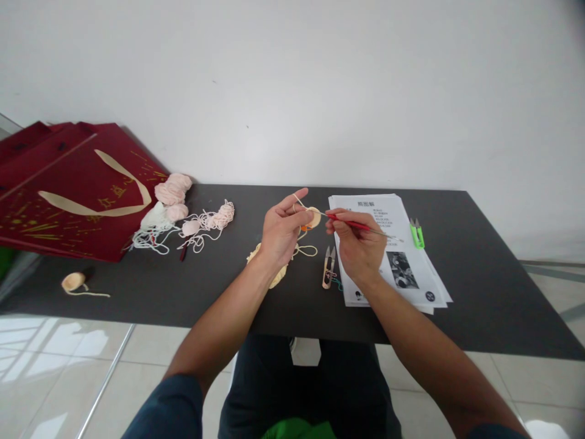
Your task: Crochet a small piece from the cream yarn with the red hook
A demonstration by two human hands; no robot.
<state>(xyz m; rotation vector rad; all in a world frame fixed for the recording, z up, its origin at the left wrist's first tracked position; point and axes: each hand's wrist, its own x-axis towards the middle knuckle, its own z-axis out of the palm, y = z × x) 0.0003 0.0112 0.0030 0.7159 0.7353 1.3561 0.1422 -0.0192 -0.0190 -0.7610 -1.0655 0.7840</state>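
Observation:
Between my hands is a small cream crochet piece [313, 217], pinched in my left hand [284, 228]. A strand of cream yarn loops over that hand's raised index finger. My right hand [362, 244] grips a crochet hook [350, 223] with a red handle, its metal tip pointing left and reaching the crochet piece. Whether the tip sits inside a stitch is too small to tell. Something orange shows just below the piece. Beneath my left wrist lies a pale yellow ball of yarn [278, 277], partly hidden, with loose strands to its right.
Thread snips [327, 268] lie beside printed sheets [365, 292] at right, with green-handled snips [417, 233] beyond. Dark red gift bags [82, 183], pink yarn [171, 190], white yarn [156, 217] and a tangled pink skein [223, 215] occupy the left. A small crocheted cup [73, 281] sits near the front edge.

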